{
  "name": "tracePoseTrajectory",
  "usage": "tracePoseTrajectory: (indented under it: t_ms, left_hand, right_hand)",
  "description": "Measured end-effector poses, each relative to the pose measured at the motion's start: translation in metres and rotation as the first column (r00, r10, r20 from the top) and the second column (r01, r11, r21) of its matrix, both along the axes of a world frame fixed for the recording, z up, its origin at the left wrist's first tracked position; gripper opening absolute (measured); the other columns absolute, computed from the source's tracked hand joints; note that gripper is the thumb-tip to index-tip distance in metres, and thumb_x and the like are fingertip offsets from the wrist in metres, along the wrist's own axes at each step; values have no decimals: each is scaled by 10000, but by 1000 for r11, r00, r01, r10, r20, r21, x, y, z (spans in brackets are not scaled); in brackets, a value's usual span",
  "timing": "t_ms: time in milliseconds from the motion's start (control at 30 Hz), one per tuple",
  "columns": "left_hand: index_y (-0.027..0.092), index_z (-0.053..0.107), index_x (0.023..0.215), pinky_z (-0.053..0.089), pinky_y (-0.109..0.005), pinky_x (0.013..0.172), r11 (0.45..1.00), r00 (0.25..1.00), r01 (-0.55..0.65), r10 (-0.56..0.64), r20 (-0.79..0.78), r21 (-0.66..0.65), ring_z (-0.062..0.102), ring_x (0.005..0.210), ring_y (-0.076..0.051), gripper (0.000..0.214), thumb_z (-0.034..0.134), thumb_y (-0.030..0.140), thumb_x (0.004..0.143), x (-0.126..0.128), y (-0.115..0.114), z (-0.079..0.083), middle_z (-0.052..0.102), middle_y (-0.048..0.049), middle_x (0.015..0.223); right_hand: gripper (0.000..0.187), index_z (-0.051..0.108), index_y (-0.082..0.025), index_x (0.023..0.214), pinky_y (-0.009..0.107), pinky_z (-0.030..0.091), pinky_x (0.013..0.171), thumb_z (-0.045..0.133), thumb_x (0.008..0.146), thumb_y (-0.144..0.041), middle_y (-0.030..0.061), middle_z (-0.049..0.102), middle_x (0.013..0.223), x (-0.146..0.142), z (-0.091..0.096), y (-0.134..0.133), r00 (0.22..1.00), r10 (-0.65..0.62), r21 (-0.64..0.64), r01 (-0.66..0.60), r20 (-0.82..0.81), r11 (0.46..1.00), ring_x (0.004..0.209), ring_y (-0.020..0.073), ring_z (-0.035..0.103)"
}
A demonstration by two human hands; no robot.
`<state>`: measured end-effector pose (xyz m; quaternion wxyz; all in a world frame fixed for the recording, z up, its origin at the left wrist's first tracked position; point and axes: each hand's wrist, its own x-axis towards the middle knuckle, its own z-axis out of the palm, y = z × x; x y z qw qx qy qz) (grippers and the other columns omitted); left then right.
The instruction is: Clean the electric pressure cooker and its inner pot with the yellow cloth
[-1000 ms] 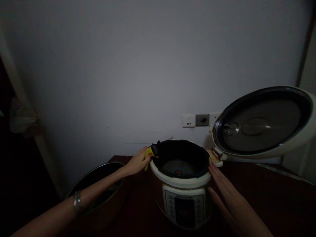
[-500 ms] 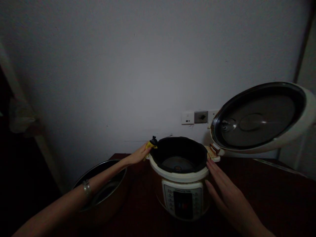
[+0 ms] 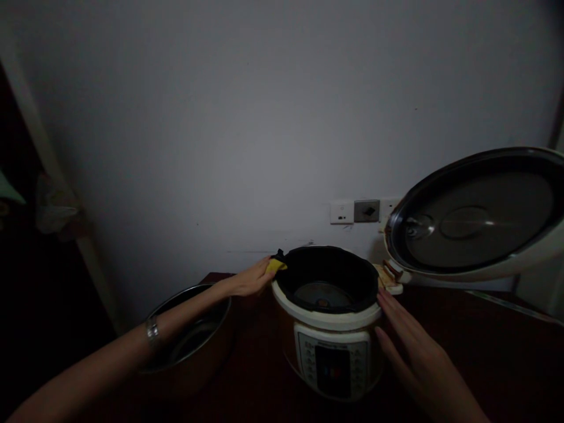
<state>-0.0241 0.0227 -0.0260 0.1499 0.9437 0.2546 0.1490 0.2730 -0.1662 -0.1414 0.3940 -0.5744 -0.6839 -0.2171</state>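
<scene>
An electric pressure cooker [image 3: 326, 320] stands upright on the dark table, its lid [image 3: 476, 223] swung up to the right. Its black-walled inside [image 3: 328, 282] shows a round plate at the bottom. My left hand [image 3: 251, 279] reaches across to the cooker's left rim, fingers closed on a yellow cloth [image 3: 276, 266] with a dark part beside it. Flat against the right side of the cooker lies my right hand [image 3: 414, 346], fingers stretched out and holding nothing. Beneath my left forearm is a metal-rimmed pot [image 3: 189, 376], partly hidden by the arm.
Behind the cooker rises a pale wall [image 3: 264, 147] with a row of sockets [image 3: 365, 211]. The raised lid takes up room at the right. A plastic bag [image 3: 55, 205] hangs at the far left. The light is dim.
The view has turned slightly left, so the cooker and lid sit further right. My left hand and the yellow cloth have shifted a little along the rim; my right hand stays against the cooker.
</scene>
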Motion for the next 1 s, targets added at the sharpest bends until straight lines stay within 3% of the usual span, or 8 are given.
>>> tracePoseTrajectory:
  t_ms: [100,200,367,600,833,900,1000]
  left_hand:
    - [180,425,1321,280,-456,1091,1000,1000,8,-7,10,-19,431,1249,-269,590,208,554,918,10,12,0,516,-121,1324]
    - [184,403,1338,209,-475,1122,1000,1000,-11,11,19,-5,348,1315,-274,607,201,567,912,9,15,-5,459,-119,1386]
    - [140,285,1407,87,-473,1154,995,995,-95,96,-27,37,176,1398,-260,636,177,539,923,-6,2,-15,241,-133,1515]
    - [185,266,1417,118,-458,1154,993,993,-118,118,18,30,170,1402,-249,572,197,485,935,-19,-11,-22,244,-107,1517]
    - [138,469,1241,372,-443,1016,990,996,-81,86,39,-115,524,1116,-261,580,133,493,931,3,15,-8,581,-128,1221]
    - [138,453,1264,343,-449,1043,992,995,-80,85,46,-100,494,1163,-264,601,125,512,925,5,20,-9,553,-129,1268]
    - [149,370,1350,171,-446,1139,997,996,-71,73,53,-35,289,1351,-256,635,149,553,913,0,20,-18,366,-120,1454]
  right_hand:
    - [587,252,-171,1451,447,446,1010,411,913,-343,115,378,1449,1,0,0,1000,6,10,-6,-11,1000,1288,269,416]
    - [590,241,-169,1454,452,451,1003,406,914,-342,118,372,1451,1,1,-1,1000,4,10,-4,3,1000,1290,270,414]
    - [599,201,-178,1465,455,462,991,395,919,-333,120,367,1454,0,2,-1,1000,1,13,-2,26,1000,1296,265,407]
    - [602,202,-194,1466,440,455,1002,401,916,-335,104,359,1461,-1,1,-1,1000,-3,6,3,2,1000,1301,261,398]
    - [603,166,-231,1472,447,457,999,396,921,-315,101,360,1461,-2,3,-1,1000,3,14,-3,3,1000,1301,252,403]
    - [600,173,-230,1471,451,452,1002,398,921,-314,101,359,1461,-2,3,-1,1000,8,16,-8,-2,1000,1303,253,400]
    - [590,202,-221,1465,456,446,1006,399,920,-326,95,362,1461,-1,3,-2,1000,17,12,-17,-15,1000,1299,259,405]
